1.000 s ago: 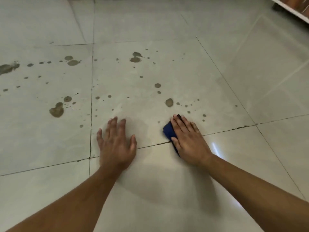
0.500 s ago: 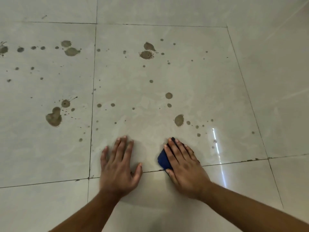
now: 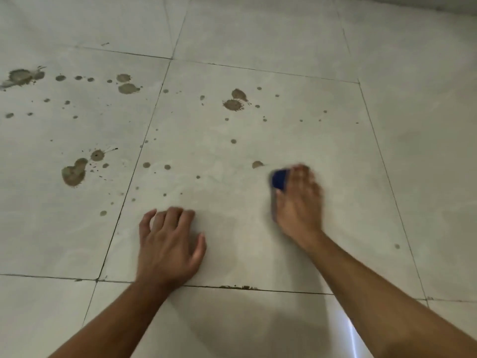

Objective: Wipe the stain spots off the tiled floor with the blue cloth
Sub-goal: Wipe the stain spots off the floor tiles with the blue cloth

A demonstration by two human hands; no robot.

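- Blue cloth [image 3: 279, 179] sits on the tiled floor [image 3: 284, 47], pressed under the right hand [image 3: 299, 202]; only its front-left corner shows past the fingertips, rest hidden by the palm.
- R hand fingers [image 3: 304, 174]: lying forward over the cloth, close together, bearing down on it. View is motion-blurred here, so can't tell if the thumb hooks the cloth edge.
- Left hand [image 3: 167, 244]: palm down on the bare tile, well apart from the cloth. Fingers [image 3: 175, 215] extended and slightly spread, thumb out to the right; holds nothing, just touching floor.
- Stain spot [image 3: 257, 164] lies just beside the cloth, to its left-front, nearly touching it.
- 2 bigger stains [image 3: 233, 104] sit farther up the same tile, w/ small specks around.
- Large blotch [image 3: 73, 173] on the next tile to the left, beyond the grout line [image 3: 129, 182]; more spots [image 3: 127, 87] near that tile's far edge.
- Both forearms bare, reaching in from the bottom edge.
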